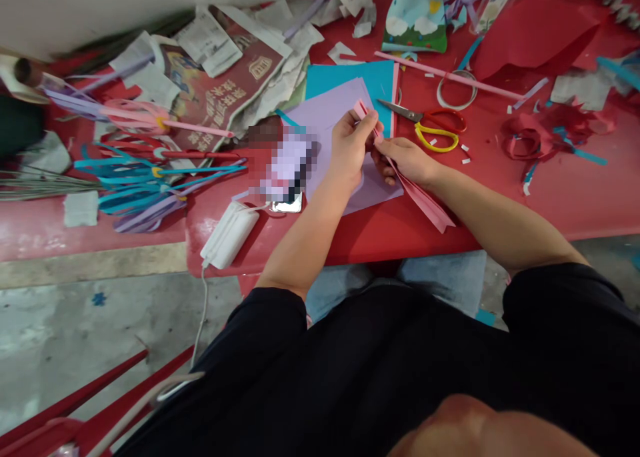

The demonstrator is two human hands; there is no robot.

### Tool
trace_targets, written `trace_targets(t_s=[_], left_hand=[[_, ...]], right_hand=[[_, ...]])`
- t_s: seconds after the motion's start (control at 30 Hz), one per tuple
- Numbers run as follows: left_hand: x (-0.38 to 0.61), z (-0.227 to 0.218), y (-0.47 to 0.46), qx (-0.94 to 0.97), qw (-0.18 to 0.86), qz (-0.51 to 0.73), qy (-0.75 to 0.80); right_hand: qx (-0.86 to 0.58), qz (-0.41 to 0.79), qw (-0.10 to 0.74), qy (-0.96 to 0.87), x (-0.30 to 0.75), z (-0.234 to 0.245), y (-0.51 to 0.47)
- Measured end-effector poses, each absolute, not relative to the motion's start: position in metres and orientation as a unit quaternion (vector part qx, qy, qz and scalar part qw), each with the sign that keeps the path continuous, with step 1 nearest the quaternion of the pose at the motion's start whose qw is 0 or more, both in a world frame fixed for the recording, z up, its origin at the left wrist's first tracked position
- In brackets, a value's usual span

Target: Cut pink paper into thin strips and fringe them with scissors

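A long strip of folded pink paper (423, 202) runs slantwise between my hands, over the red table. My left hand (351, 143) pinches it near its upper end, thumb on top. Just below, my right hand (404, 159) grips the same strip, and its loose end fans out toward the table's front edge. Beneath my hands lie purple paper sheets (320, 133) on top of a blue sheet (327, 80). Scissors (436, 129) with one red and one yellow handle loop rest to the right of my hands, blades partly apart.
Paper flowers with thin stems (135, 180) lie at left, beside a white power bank (231, 233) with a cable. Newspaper (220, 77) and scraps cover the back. A pink stick (460, 78), a wire coil (457, 90) and red paper curls (530, 133) are on the right.
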State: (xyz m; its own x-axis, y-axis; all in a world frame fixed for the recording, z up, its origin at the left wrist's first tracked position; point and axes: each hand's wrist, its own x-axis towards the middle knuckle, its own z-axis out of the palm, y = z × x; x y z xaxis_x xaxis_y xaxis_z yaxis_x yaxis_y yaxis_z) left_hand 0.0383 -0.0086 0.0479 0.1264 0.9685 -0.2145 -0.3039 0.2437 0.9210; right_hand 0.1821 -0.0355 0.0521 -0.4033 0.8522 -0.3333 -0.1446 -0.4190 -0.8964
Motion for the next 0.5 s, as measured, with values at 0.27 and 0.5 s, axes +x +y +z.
trace_targets(t_s=[0.27, 0.5], left_hand=[[0.0388, 0.0508, -0.0089, 0.371, 0.650, 0.496, 0.440], [0.0393, 0.0506, -0.0094, 0.378, 0.639, 0.515, 0.428]], right_hand=[[-0.427, 0.720, 0.343, -0.427, 0.1831, 0.0488, -0.0338], [-0.432, 0.712, 0.352, -0.428, 0.1823, 0.0489, -0.0352]])
